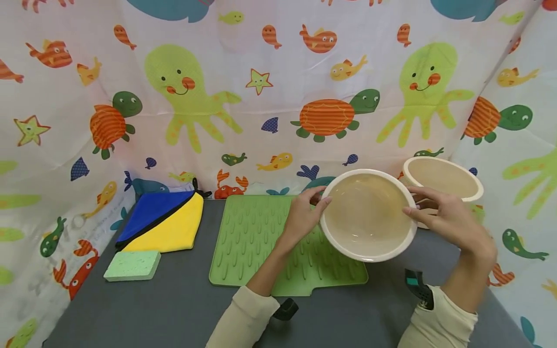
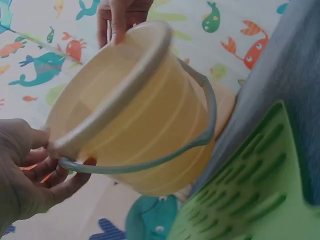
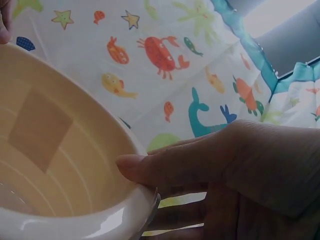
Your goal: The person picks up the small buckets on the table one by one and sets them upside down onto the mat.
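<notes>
Blue-and-yellow cloth (image 1: pixel 174 222) and pale green sponge (image 1: pixel 132 266) lie at frame left, perhaps to leave elbow room; the green mat (image 1: pixel 250 237) lies central. Right of centre, left hand (image 1: pixel 302 215) and right hand (image 1: pixel 450 212) pinch opposite sides of the tilted cream bucket (image 1: pixel 369 217), probably for balance. Second bucket (image 1: pixel 444 178): right edge.

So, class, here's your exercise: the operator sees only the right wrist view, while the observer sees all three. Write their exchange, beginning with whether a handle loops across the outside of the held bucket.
Operator: Does a handle loop across the outside of the held bucket?
Observer: Yes, the left wrist view shows a grey handle there.
Operator: Is there another bucket?
Observer: Yes, in the head view a second bucket stands beyond the right hand.
</notes>
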`<state>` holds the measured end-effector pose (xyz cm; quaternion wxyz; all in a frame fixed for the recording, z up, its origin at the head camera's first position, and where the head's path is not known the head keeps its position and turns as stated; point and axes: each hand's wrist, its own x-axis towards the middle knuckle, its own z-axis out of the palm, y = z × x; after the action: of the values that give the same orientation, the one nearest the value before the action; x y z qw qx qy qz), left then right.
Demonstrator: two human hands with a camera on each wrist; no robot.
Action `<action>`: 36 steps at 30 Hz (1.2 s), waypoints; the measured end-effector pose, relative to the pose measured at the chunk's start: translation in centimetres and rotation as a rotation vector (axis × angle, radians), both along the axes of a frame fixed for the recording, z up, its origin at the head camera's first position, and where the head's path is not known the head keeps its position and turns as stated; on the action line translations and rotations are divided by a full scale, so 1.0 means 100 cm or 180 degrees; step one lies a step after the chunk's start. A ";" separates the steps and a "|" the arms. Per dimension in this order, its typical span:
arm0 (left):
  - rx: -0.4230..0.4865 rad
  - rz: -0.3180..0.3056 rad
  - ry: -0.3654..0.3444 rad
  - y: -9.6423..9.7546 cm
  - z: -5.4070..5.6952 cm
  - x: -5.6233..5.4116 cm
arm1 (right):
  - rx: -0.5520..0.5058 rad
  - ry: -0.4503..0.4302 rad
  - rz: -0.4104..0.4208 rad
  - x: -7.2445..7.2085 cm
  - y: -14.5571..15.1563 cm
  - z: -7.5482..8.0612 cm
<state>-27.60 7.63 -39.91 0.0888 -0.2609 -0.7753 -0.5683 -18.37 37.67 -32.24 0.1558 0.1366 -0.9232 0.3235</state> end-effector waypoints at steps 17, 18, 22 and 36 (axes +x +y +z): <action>0.0407 0.0148 0.0036 -0.107 0.037 0.002 | -0.0180 0.0791 0.0983 -0.061 -0.111 -0.006; 0.0381 0.0188 0.0128 -0.113 0.039 0.003 | -0.0198 0.0877 0.0998 -0.064 -0.119 -0.006; 0.0334 0.0327 0.0391 -0.132 0.044 0.001 | -0.0296 0.1193 0.1042 -0.071 -0.145 -0.008; -0.0506 0.0433 0.1134 -0.175 0.047 0.003 | -0.0283 0.1287 0.0833 -0.070 -0.209 -0.023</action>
<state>-27.34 -9.84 -35.21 0.2418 -0.3105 -0.8056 -0.4429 -25.36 16.82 -34.52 0.3000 0.3101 -0.8325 0.3474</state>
